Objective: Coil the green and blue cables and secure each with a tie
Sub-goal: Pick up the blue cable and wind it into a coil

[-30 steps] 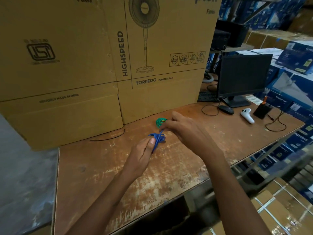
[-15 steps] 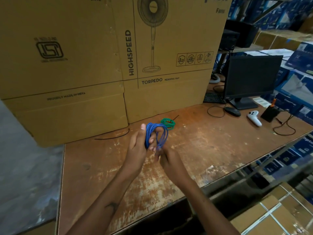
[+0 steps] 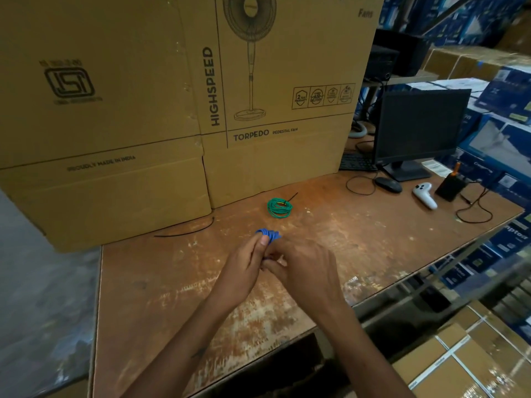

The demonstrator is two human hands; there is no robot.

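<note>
Both hands meet above the middle of the worktop [image 3: 161, 282], forearms reaching in from the bottom edge and converging; the left hand [image 3: 244, 268] is turned with its thumb uppermost, fingers curled around the blue cable [image 3: 268, 234], thumb tip pressed against the bundle; the right hand [image 3: 304, 271] lies back-up just beside it, fingers bent inward toward the same bundle and touching the left hand's fingers; whether the right fingertips pinch the cable or something else cannot be told, since they are hidden beneath the hand. Only the top of the blue cable shows, a small tight bunch of loops poking out above the left thumb. The green cable [image 3: 279, 207] lies farther back on the worktop, apart from the hands, wound into a neat flat ring; a thin black tie [image 3: 290, 196] crosses its far edge, its tail sticking out to the upper right. Another black tie [image 3: 186, 230] lies loose on the worktop to the left, near the base of the large cardboard boxes [image 3: 115, 110].
</note>
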